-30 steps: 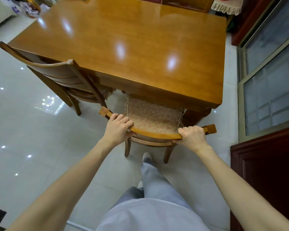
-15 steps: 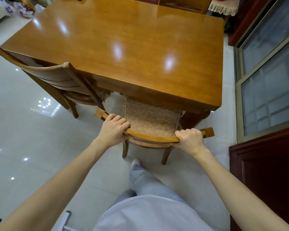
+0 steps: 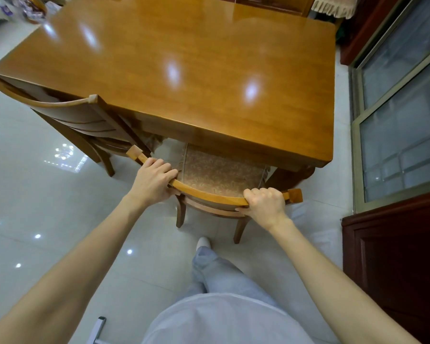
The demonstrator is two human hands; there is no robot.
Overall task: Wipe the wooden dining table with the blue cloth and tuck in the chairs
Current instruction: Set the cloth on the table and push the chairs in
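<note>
Both hands curl round the curved top rail of the honey-coloured cushioned wooden chair [image 3: 210, 196], left hand [image 3: 152, 180] near its 9 o'clock end, right hand [image 3: 265, 205] near 3 o'clock, a wide, even grip that should keep it square while sliding. Its patterned seat lies partly under the glossy wooden dining table [image 3: 184, 70] at 12 o'clock, beside a second slat-backed wooden chair [image 3: 80, 117] at 10 o'clock; no blue cloth shows.

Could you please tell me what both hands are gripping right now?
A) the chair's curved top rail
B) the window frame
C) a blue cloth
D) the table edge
A: the left hand and the right hand each curl round the chair's curved top rail, one near each end.
</note>
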